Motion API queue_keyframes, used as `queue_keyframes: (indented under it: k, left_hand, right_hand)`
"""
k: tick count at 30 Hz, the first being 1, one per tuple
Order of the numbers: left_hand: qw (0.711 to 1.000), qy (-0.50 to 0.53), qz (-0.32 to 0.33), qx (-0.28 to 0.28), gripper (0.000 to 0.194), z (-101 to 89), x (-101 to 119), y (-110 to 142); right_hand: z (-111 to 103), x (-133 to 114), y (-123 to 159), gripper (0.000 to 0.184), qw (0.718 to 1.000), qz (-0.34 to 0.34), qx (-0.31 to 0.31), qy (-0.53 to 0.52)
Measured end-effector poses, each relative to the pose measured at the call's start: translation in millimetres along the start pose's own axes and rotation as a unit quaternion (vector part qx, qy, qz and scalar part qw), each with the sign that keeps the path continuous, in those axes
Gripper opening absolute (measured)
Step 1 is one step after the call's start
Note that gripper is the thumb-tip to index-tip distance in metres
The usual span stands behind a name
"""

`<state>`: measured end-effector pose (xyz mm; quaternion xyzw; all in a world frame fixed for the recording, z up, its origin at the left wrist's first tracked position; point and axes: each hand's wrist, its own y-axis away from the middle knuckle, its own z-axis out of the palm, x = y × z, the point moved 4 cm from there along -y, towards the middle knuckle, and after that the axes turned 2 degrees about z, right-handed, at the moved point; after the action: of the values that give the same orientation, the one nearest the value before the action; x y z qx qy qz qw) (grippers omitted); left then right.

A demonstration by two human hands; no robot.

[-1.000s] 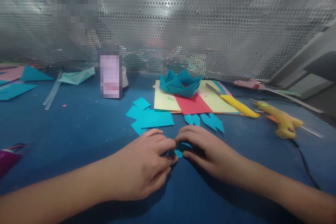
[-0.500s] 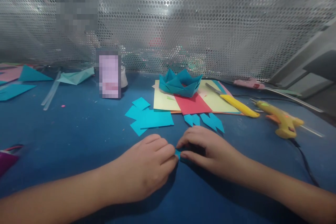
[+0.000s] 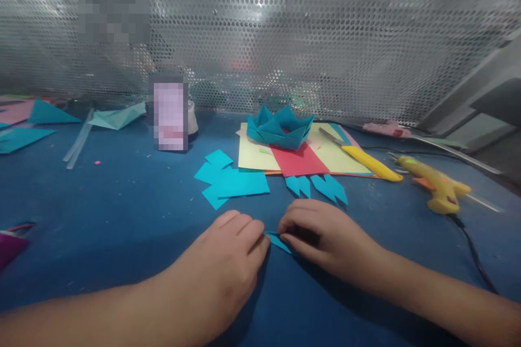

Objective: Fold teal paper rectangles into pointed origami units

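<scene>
A small folded piece of blue paper (image 3: 280, 244) lies low over the table between my two hands, mostly covered by fingers. My left hand (image 3: 232, 265) is closed, its fingertips pinching the paper's left end. From the other side my right hand (image 3: 321, 233) pinches it between thumb and forefinger. Just beyond my left hand is a loose stack of blue paper pieces (image 3: 240, 183). Beyond my right hand lie small folded blue paper pieces (image 3: 328, 188) with pointed ends, against a red paper strip (image 3: 299, 161).
A folded blue paper crown shape (image 3: 280, 129) sits on yellow paper sheets (image 3: 256, 160) with a yellow utility knife (image 3: 370, 164). At right lies a yellow glue gun (image 3: 437, 181) with its cord. A phone (image 3: 170, 116) stands upright at back left. Perforated metal (image 3: 260, 38) closes off the back.
Both hands have shifted slightly nearer to me around the blue paper. Its shape between my fingers has changed, now showing a narrow pointed edge. The other things have stayed in place.
</scene>
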<state>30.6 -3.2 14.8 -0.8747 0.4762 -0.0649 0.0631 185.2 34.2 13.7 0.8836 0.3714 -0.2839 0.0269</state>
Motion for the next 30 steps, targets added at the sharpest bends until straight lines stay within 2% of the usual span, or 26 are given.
queue_keyframes:
  k: [3, 8, 14, 20, 26, 30]
  left_hand:
    - [1.0, 0.005, -0.009, -0.015, 0.018, 1.7, -1, 0]
    - [1.0, -0.011, -0.009, -0.022, 0.026, 6.5, 0, 2]
    - [1.0, -0.005, -0.018, -0.012, 0.024, 5.3, 0, 2]
    - [0.999, -0.02, -0.028, 0.011, 0.02, 1.4, 0, 2]
    - [0.999, -0.015, -0.027, 0.044, 0.016, -2.0, 0, 1]
    - [0.997, -0.029, -0.025, 0.065, 0.018, 2.9, -1, 2]
  right_hand:
    - [0, -1, 1, 0.011, 1.0, -0.005, 0.009, 0.004]
    - [3, -2, 0, 0.007, 0.999, -0.019, 0.026, 0.017]
    - [12, -5, 4, 0.019, 0.992, -0.067, 0.065, 0.089]
    - [15, -11, 7, 0.035, 0.976, -0.122, 0.037, 0.178]
    - [17, -11, 9, 0.033, 0.961, -0.171, 0.01, 0.218]
    - [17, -13, 9, 0.036, 0.955, -0.196, 0.011, 0.224]
